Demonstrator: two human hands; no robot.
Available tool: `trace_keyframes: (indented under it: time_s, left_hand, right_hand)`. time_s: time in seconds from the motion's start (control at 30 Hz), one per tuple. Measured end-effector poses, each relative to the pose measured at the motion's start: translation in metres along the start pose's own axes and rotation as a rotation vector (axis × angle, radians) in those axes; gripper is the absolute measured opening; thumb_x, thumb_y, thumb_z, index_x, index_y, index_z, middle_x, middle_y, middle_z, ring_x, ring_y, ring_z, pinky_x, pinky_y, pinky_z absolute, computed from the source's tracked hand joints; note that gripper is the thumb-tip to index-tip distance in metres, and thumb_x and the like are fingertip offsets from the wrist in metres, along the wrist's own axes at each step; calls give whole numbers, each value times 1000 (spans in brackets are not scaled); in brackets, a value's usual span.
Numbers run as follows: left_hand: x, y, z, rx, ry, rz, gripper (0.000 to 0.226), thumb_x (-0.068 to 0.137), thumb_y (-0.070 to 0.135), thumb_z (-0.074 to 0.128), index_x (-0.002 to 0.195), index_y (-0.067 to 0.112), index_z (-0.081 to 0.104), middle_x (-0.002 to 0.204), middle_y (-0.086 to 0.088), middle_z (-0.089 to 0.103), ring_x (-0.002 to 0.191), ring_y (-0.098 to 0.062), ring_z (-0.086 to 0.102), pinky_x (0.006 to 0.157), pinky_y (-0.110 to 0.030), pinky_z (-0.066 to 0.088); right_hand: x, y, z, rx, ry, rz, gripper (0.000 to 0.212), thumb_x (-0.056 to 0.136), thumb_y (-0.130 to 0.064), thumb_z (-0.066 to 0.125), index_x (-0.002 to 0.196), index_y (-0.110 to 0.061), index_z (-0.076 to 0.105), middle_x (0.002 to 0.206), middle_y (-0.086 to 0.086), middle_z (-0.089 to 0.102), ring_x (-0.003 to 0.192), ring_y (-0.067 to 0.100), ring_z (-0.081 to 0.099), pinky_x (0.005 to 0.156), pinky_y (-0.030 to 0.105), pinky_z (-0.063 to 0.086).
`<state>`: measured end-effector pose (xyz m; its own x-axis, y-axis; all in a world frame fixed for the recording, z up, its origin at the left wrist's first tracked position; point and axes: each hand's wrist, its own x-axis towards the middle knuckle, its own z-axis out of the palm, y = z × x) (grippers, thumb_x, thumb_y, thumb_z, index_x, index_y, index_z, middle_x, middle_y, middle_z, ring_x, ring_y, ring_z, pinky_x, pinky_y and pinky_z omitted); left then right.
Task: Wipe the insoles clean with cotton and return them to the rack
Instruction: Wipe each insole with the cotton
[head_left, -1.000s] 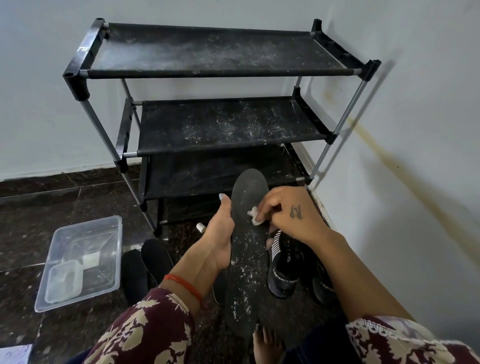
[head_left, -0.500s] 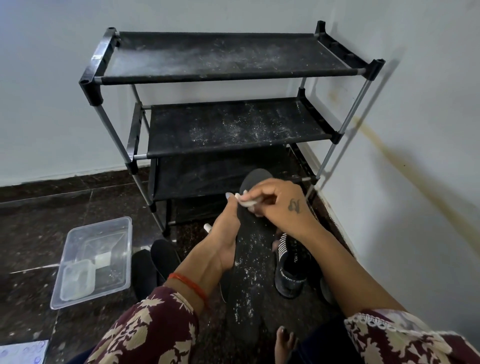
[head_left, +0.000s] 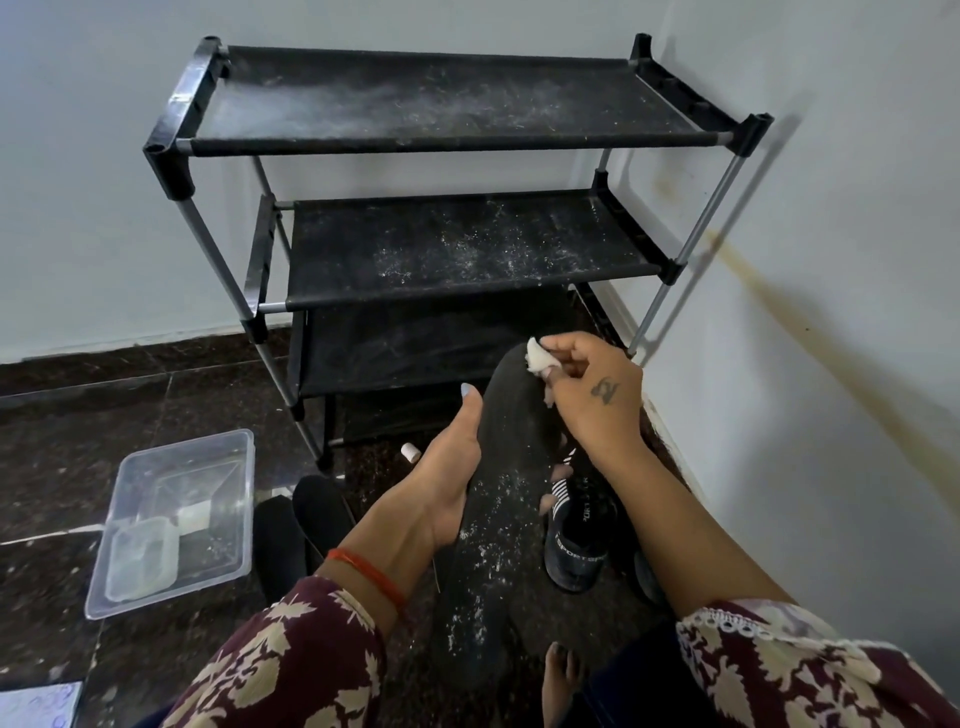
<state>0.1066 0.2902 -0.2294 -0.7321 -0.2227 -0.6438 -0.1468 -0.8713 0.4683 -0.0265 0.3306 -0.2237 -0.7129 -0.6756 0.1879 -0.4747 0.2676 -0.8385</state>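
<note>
Left hand (head_left: 447, 488) wrapped around the left edge of a long black insole (head_left: 498, 499), thumb up along the rim, gripping it at mid-length and tilting it up with the toe end toward the rack (head_left: 447, 244). Right hand (head_left: 592, 400) pinching a small wad of white cotton (head_left: 536, 358) between fingertips, pressed against the toe end of the insole. Upper part of the insole dark and mostly clear; lower half, nearer the body, speckled with white flecks. Heel end down near a bare foot (head_left: 561, 680) at the bottom of the view.

Rack standing in the corner against two pale walls, black shelves on grey metal legs, all tiers dusted with white specks, nothing resting on the top two. Two more dark insoles (head_left: 301, 525) lying flat on the dark stone floor just left of the held one, beside the left forearm. Clear plastic tub (head_left: 176, 514) further left on the floor, a smaller clear container sitting inside it. Black shoe (head_left: 579, 540) with white lettering on the floor under the right forearm, close to the wall. Small white cylinder (head_left: 410, 451) on the floor near the rack's front leg
</note>
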Motion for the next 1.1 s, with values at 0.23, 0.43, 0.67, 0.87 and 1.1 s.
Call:
trace_keyframes:
  time_s: [0.23, 0.43, 0.67, 0.87, 1.1]
  left_hand:
    - [-3, 3, -7, -28, 23, 29, 84, 83, 76, 23, 125, 13, 59, 108, -18, 68, 88, -32, 68, 72, -41, 55]
    - [-2, 9, -10, -39, 91, 64, 85, 86, 74, 18, 121, 10, 61, 93, -19, 71, 70, -31, 68, 69, -38, 54]
    - [-2, 5, -4, 0, 57, 42, 83, 84, 75, 23, 124, 11, 58, 112, -14, 69, 95, -29, 68, 74, -40, 55]
    - [0, 2, -6, 84, 70, 28, 84, 82, 77, 29, 120, 10, 62, 112, -21, 67, 90, -30, 67, 73, -41, 56]
    - [5, 5, -13, -2, 87, 66, 83, 84, 76, 25, 123, 11, 60, 111, -20, 67, 90, -33, 66, 72, -41, 55]
  right_hand:
    - [-13, -19, 7, 67, -308, -155, 30, 73, 5, 70, 89, -20, 74, 89, -3, 69, 75, 4, 62, 67, 9, 48]
    - [-12, -8, -12, -86, -536, -218, 38, 67, 14, 64, 73, -22, 77, 81, -8, 71, 73, 5, 65, 63, 18, 54]
    - [-1, -1, -9, -84, 33, -79, 23, 80, -1, 66, 99, -13, 72, 87, -6, 66, 72, -2, 57, 64, -2, 38]
    - [-3, -1, -2, 32, 11, 17, 22, 79, -5, 69, 98, -15, 72, 82, -9, 66, 73, -3, 60, 65, 0, 41]
    - [-11, -11, -2, -31, -385, -226, 34, 74, 8, 65, 80, -23, 76, 84, -10, 66, 77, -1, 60, 71, 12, 49]
